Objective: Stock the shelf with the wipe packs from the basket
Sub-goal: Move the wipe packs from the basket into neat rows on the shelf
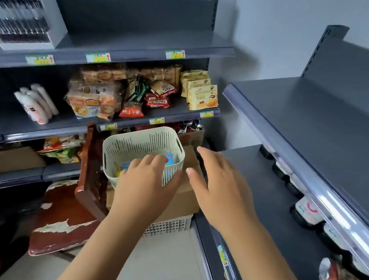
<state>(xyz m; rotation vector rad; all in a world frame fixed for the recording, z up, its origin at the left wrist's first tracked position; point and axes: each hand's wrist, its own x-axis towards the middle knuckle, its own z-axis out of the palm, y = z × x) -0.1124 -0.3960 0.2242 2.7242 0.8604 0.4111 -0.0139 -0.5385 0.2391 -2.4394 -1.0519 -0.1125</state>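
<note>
Dips the left grip (149,177) into the basket (132,143), fingers bent down onto the wipe packs (169,159) at its bottom. Cannot tell whether closed round one, fingertips hidden behind the back of the hand. Holds the right grip (221,190) spread and flat, with nothing in it, just beside the basket's right wall and above the cardboard box (183,199) under the basket. Shows at least two blue-labelled packs in the basket, one just past the left fingers and one near the left wall, so stock left to move. Sets the box on a white crate (169,226) on the floor, in the corner between two shelf units.

On the shelf (264,195) to the right: a broad bare dark surface in front and a row of small packs (307,211) along the back under the upper tier, too blurred to say whether of the same kind.

Judged from that: under way at most, far from finished. Basket not emptied, nothing on its way to the shelf, plenty of room there. Left to do: lift a pack out, carry it right, set it down, and repeat down to an empty basket.
</note>
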